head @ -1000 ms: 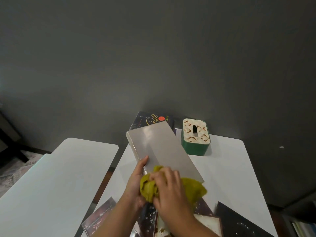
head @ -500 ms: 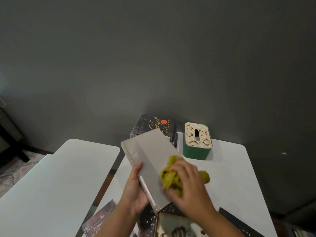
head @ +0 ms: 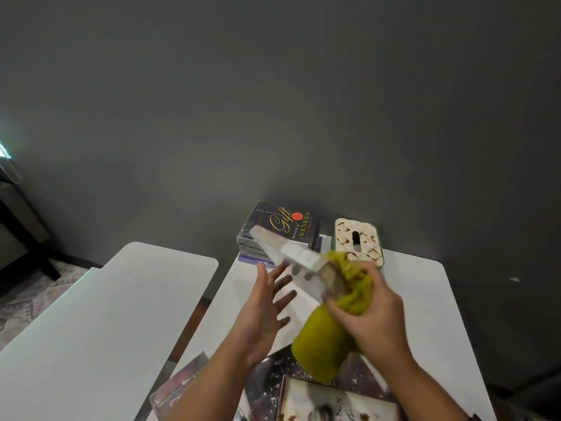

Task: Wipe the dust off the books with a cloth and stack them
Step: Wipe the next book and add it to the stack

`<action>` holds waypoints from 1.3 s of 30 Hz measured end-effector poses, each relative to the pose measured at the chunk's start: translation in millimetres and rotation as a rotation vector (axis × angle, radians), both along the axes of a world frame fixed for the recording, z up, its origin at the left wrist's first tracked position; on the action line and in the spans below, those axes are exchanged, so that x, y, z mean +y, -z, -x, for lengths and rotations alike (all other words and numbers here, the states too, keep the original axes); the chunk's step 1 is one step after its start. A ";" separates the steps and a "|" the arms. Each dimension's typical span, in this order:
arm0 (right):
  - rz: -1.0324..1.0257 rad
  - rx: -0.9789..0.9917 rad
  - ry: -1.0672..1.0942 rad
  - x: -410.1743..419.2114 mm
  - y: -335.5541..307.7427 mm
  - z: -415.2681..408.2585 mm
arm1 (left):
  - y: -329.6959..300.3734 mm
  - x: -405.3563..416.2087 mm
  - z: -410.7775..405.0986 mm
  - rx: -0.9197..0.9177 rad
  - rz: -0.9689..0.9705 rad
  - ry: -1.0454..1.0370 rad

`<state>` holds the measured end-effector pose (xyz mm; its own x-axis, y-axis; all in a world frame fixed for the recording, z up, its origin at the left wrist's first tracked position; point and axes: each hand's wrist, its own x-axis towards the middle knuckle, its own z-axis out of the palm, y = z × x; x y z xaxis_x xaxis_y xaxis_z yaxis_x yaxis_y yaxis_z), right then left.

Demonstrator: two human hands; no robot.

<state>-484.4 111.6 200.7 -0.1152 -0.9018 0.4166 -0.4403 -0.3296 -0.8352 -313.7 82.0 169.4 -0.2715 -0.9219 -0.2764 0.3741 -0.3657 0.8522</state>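
1. Just in front of the green tissue box (head: 358,243), a pale grey book (head: 299,261) is up in the air and tilted, motion-blurred, its page edge showing.
2. Right hand (head: 372,311) has fingers curled round a bunched olive-green cloth (head: 321,338) and seems to grip the book's near end through it; the exact grip is hidden by the fabric.
3. Left hand (head: 264,311) is spread wide, fingers straight, holding nothing, palm turned toward the book just beside it. My guess: it is ready to catch or turn the book.
4. Left of the tissue box, against the wall, sits a stack of books (head: 274,238) with a dark "Gift" cover on top. Those look finished and stacked, though I cannot count them.
5. Well nearer the person than the tissue box, several dark-covered books (head: 331,402) lie overlapping on the white table (head: 425,314), speckled with pale flecks that may be dust or cover art. I'd call those still waiting.
6. Verdict: partway through, with one book being wiped and the loose batch left to clean and stack.
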 end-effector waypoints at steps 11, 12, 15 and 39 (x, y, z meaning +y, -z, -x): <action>-0.477 -0.687 0.080 -12.8 -8.7 51.1 | 14.9 -13.8 -44.6 -0.112 0.028 -0.034; -0.493 -0.714 0.085 -14.1 -7.7 53.7 | 15.3 -13.0 -45.9 -0.054 -0.004 -0.005; -0.533 -0.713 0.078 -18.3 -4.4 59.9 | 15.0 -8.4 -42.2 0.046 -0.059 0.118; 0.181 0.279 0.041 -51.2 1.1 -7.7 | -1.3 21.9 -4.5 0.204 0.009 0.128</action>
<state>-476.7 60.4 199.5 -0.0090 -0.8070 0.5904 -0.6598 -0.4389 -0.6100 -309.2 103.9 170.7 -0.4358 -0.8784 -0.1963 0.4896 -0.4144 0.7672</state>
